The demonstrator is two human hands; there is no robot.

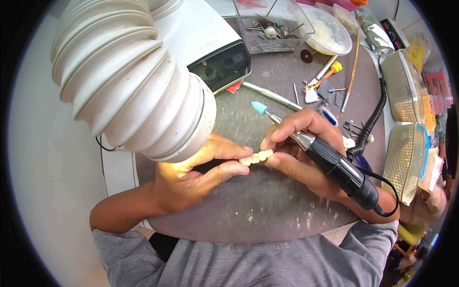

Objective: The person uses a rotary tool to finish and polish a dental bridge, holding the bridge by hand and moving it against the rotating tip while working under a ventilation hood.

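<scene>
Between my two hands, over the near middle of the worktable, is a short row of cream-coloured joined teeth, a dental bridge (256, 158). My left hand (201, 165) pinches its left end between thumb and fingers; part of that hand is hidden under the ribbed hose. At the other end, the thumb and a fingertip of my right hand (306, 148) pinch the bridge. The same hand also carries a black and silver rotary handpiece (337, 167), lying across the palm. A pale blue pointed polishing tip (259, 107) on it points away to the upper left, apart from the bridge.
A thick white ribbed hose (129, 86) hangs over the left side. Behind it stands a white machine with a dark front (220, 64). Farther back are a clear box of burs (272, 36) and a round tub (327, 31). Woven baskets (404, 162) line the right, beside a coiled cord (375, 115).
</scene>
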